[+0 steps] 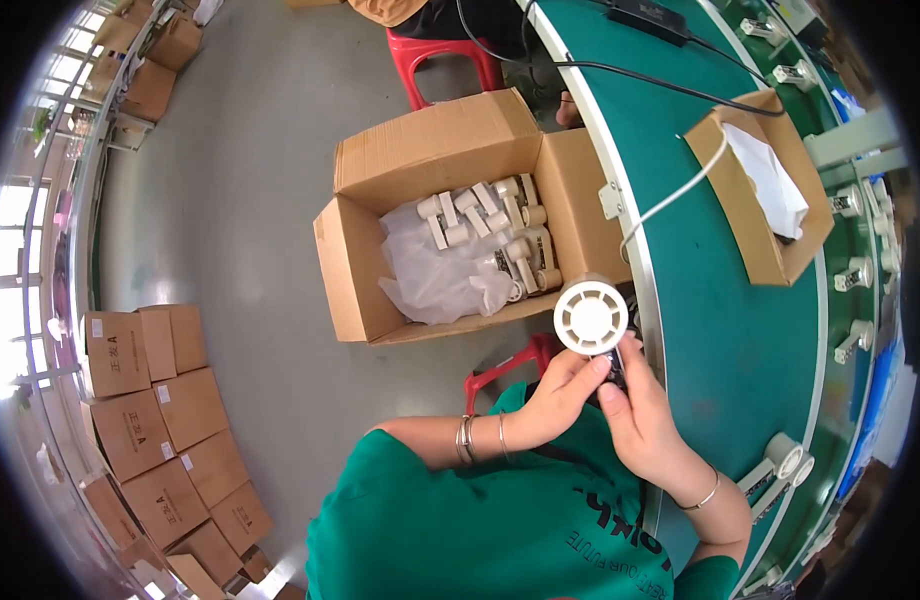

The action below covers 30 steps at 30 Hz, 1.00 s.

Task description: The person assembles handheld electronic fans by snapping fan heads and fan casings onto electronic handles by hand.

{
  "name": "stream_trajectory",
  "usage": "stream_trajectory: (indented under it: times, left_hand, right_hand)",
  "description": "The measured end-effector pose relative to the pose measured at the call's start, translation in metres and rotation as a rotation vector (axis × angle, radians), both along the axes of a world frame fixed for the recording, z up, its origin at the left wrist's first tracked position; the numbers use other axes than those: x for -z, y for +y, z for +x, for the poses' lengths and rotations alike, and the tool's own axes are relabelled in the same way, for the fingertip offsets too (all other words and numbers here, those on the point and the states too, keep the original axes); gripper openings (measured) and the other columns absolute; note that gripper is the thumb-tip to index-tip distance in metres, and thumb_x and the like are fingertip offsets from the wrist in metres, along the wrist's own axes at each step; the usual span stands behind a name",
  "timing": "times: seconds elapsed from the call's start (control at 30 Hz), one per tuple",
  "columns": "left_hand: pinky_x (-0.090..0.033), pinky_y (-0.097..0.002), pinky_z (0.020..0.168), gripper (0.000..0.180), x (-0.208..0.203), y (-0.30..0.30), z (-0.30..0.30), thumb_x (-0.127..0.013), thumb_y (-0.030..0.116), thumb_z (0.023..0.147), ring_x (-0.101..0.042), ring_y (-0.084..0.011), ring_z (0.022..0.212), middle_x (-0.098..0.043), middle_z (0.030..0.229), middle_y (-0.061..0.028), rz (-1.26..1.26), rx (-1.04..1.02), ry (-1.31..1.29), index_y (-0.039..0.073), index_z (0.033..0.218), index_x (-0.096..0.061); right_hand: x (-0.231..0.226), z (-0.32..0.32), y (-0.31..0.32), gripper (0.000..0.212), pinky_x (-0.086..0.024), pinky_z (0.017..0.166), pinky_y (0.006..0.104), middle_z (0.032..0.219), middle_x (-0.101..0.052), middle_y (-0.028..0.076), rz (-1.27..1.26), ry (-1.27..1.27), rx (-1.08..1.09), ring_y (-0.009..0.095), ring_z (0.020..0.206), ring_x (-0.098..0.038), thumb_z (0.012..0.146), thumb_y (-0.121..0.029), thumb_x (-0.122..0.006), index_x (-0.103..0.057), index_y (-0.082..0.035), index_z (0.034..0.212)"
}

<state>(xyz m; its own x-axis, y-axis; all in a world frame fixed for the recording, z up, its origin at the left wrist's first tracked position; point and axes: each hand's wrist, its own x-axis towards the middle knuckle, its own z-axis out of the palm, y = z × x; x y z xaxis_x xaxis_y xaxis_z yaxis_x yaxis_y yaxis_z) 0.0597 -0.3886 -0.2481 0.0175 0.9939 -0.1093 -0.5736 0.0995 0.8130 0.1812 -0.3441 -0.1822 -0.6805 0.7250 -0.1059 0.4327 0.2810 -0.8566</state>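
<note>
A white handheld device with a round, slotted head (591,318) is held up in front of me, at the edge of the green workbench. My left hand (563,400) grips the dark lower part from the left, its thumb pressed against it. From the other side my right hand (640,412) closes around the same part, thumb and fingers on it. Just beyond the device stands an open cardboard carton (435,140). Several similar white devices (475,212) lie inside, next to a crumpled translucent plastic sheet (435,275). My fingers hide most of the handle.
The green bench (710,350) runs along my right, carrying an open cardboard tray (715,190) with white paper, a black power adapter (650,18) and cables. More white devices (785,455) stand at its far side. Stacked cartons (145,430) are at left; a person sits on a red stool (445,65) ahead.
</note>
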Motion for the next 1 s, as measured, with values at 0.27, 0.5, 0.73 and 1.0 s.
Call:
stream_trajectory:
  times: [0.27, 0.5, 0.73, 1.0]
  left_hand:
    - [-0.043, -0.0270, 0.053, 0.018, 0.116, 0.052, -0.087, -0.050, 0.026, 0.089, -0.051, -0.0131, 0.057, -0.052, 0.067, -0.0022, -0.611, -0.530, -0.210, 0.009, 0.086, -0.048]
    - [-0.041, -0.0260, 0.051, 0.013, 0.293, 0.039, -0.209, -0.062, 0.013, 0.080, -0.050, -0.0114, 0.054, -0.053, 0.065, -0.0014, -0.711, -0.815, 0.119, 0.005, 0.079, -0.052]
    - [-0.041, -0.0266, 0.049, 0.015, 0.357, 0.045, -0.264, -0.062, 0.013, 0.079, -0.050, -0.0120, 0.053, -0.053, 0.067, -0.0019, -0.862, -0.893, 0.291, 0.004, 0.084, -0.051]
    - [-0.039, -0.0263, 0.048, 0.014, 0.416, 0.065, -0.286, -0.061, 0.011, 0.078, -0.050, -0.0098, 0.054, -0.052, 0.068, -0.0015, -0.825, -0.979, 0.346, 0.005, 0.085, -0.051]
  right_hand:
    - [0.000, 0.033, 0.051, 0.037, -0.041, 0.082, 0.0435, 0.110, -0.046, 0.022, 0.756, -0.348, 0.060, 0.037, 0.096, -0.048, 0.074, -0.003, -0.058, -0.049, 0.004, 0.109]
    - [0.029, 0.047, 0.058, 0.033, -0.033, 0.089, 0.0466, 0.114, -0.042, 0.022, 0.671, -0.541, 0.105, 0.038, 0.103, -0.041, 0.078, -0.007, -0.050, -0.047, 0.005, 0.108]
    - [0.032, 0.048, 0.059, 0.034, -0.033, 0.087, 0.0470, 0.113, -0.040, 0.023, 0.630, -0.601, 0.083, 0.039, 0.101, -0.040, 0.078, -0.009, -0.048, -0.044, 0.005, 0.109]
    - [0.031, 0.062, 0.053, 0.035, -0.030, 0.090, 0.0486, 0.115, -0.038, 0.024, 0.592, -0.674, 0.070, 0.039, 0.104, -0.038, 0.081, -0.013, -0.045, -0.040, 0.003, 0.112]
